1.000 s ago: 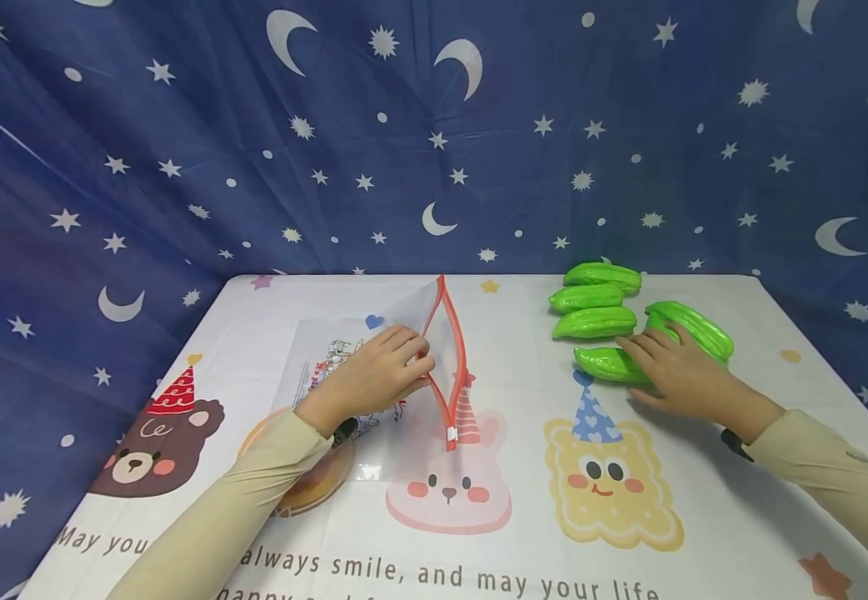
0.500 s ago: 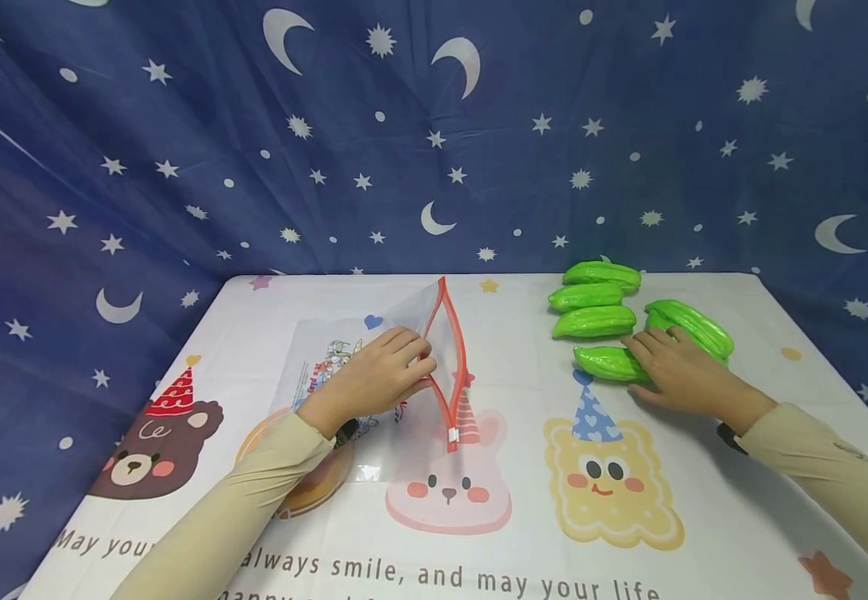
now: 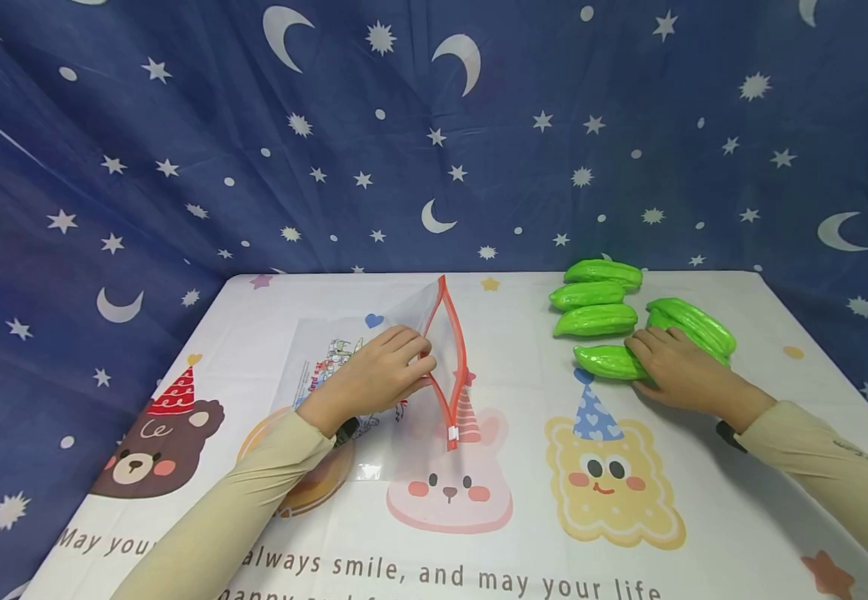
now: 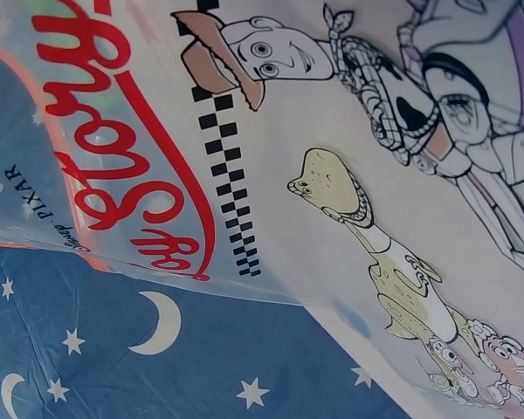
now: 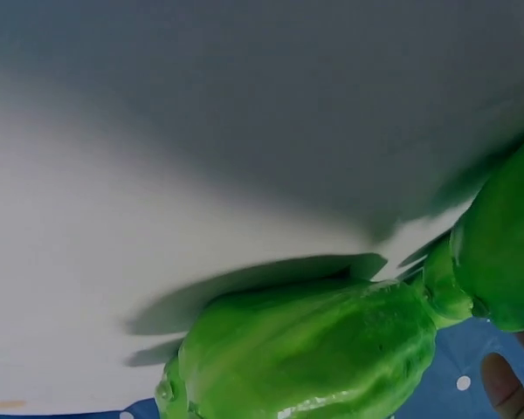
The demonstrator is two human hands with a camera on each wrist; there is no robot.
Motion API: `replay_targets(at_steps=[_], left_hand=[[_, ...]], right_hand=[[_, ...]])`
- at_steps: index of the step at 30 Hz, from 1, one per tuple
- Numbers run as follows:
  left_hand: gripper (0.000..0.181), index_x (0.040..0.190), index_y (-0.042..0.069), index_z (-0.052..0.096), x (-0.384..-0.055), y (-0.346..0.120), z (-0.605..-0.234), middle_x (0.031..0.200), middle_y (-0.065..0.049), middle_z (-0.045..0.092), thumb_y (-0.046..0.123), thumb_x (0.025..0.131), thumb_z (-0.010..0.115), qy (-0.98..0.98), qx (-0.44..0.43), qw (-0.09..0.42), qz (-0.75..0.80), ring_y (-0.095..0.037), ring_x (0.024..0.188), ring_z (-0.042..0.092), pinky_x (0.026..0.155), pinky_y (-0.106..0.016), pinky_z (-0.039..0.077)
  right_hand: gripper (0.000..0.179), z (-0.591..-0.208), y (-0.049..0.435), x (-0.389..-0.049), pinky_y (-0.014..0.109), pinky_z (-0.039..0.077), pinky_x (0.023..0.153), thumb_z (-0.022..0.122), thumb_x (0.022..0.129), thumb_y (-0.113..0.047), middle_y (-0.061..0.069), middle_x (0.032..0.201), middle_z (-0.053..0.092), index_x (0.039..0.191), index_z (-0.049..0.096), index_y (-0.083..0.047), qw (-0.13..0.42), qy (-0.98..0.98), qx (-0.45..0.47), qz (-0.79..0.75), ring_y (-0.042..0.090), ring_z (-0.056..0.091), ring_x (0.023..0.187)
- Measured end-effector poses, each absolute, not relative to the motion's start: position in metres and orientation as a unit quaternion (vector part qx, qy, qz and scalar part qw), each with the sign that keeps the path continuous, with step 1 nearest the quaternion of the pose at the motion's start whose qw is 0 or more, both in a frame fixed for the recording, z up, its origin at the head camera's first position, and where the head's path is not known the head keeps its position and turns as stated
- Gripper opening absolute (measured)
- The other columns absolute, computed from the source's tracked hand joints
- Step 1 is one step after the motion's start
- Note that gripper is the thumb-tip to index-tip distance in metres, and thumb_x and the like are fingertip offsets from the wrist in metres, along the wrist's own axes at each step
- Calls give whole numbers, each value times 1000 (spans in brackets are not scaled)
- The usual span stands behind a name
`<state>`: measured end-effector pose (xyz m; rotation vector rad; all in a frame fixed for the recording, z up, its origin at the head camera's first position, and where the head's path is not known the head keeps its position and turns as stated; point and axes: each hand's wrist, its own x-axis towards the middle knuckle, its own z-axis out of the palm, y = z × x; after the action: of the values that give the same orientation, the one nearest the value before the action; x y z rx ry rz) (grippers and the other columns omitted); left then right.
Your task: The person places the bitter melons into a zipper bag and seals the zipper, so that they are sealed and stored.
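Observation:
My left hand (image 3: 377, 367) pinches the near side of the mouth of a clear zip bag (image 3: 299, 354), which has a red zip edge and gapes to the right. Cartoon print covers the bag (image 4: 279, 201) in the left wrist view. My right hand (image 3: 685, 371) grips the rear end of the nearest green ridged vegetable (image 3: 605, 362), which lies on the table with its tip to the left. In the right wrist view, fingertips (image 5: 504, 384) show beside a green vegetable (image 5: 506, 244) at the right edge. Another green vegetable (image 5: 306, 358) lies near it.
Several green vegetables (image 3: 595, 320) lie in a stack-like row behind my right hand, with more (image 3: 692, 325) just beyond its fingers. The white tablecloth (image 3: 509, 575) bears printed cartoons and lettering. A blue star-patterned curtain (image 3: 516, 192) stands behind the table.
My right hand's fingers have drawn in around the nearest green vegetable, which stays in place. The left hand and the bag hardly move.

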<state>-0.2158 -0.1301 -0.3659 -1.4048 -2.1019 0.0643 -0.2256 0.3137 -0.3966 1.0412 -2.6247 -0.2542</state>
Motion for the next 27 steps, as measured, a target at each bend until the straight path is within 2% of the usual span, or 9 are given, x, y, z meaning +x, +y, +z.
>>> replay_targets(at_steps=[5, 14, 20, 22, 24, 25, 27], left_hand=[[17, 96, 10, 56, -216, -129, -366, 97, -6, 58, 20, 86, 65, -793, -527, 303, 28, -25, 96, 54, 98, -35, 43], [18, 97, 10, 57, -216, -129, -366, 98, -5, 59, 21, 86, 66, -795, -526, 301, 28, -25, 97, 54, 99, -34, 43], [16, 96, 9, 56, -216, -129, -365, 98, -6, 59, 20, 87, 64, -795, -527, 298, 29, -25, 97, 54, 100, -34, 42], [16, 96, 9, 56, -216, -128, -365, 98, -6, 59, 20, 87, 64, -795, -528, 297, 27, -25, 98, 55, 100, -34, 42], [16, 96, 9, 56, -216, -128, -365, 98, -6, 59, 20, 87, 64, -795, -528, 297, 24, -25, 98, 55, 100, -34, 42], [16, 96, 9, 57, -216, -127, -365, 98, -6, 59, 19, 87, 64, -795, -529, 297, 23, -25, 98, 55, 100, -34, 42], [15, 96, 9, 57, -216, -127, -365, 98, -6, 59, 20, 87, 64, -795, -529, 297, 22, -25, 98, 55, 100, -34, 42]], right_hand=[[57, -389, 312, -225, 57, 46, 85, 80, 66, -22, 22, 104, 58, 109, 53, 6, 162, -911, 370, -79, 39, 57, 100], [66, -369, 305, -227, 55, 47, 82, 84, 57, -18, 21, 103, 58, 109, 52, 6, 220, -877, 423, -53, 39, 56, 97], [66, -350, 294, -229, 51, 47, 79, 84, 58, -17, 20, 103, 59, 111, 52, 6, 257, -851, 456, -43, 38, 55, 95], [54, -345, 289, -230, 51, 46, 78, 76, 73, -25, 20, 103, 59, 111, 53, 6, 274, -841, 466, -32, 38, 55, 95], [47, -340, 283, -230, 51, 46, 78, 58, 89, -34, 20, 102, 60, 111, 54, 6, 290, -830, 476, -22, 38, 55, 95], [49, -338, 280, -231, 51, 45, 78, 47, 94, -39, 20, 102, 60, 111, 55, 6, 297, -826, 479, -16, 38, 55, 94], [48, -333, 273, -231, 52, 45, 78, 48, 94, -38, 19, 103, 61, 113, 55, 6, 303, -822, 482, -9, 37, 56, 95]])
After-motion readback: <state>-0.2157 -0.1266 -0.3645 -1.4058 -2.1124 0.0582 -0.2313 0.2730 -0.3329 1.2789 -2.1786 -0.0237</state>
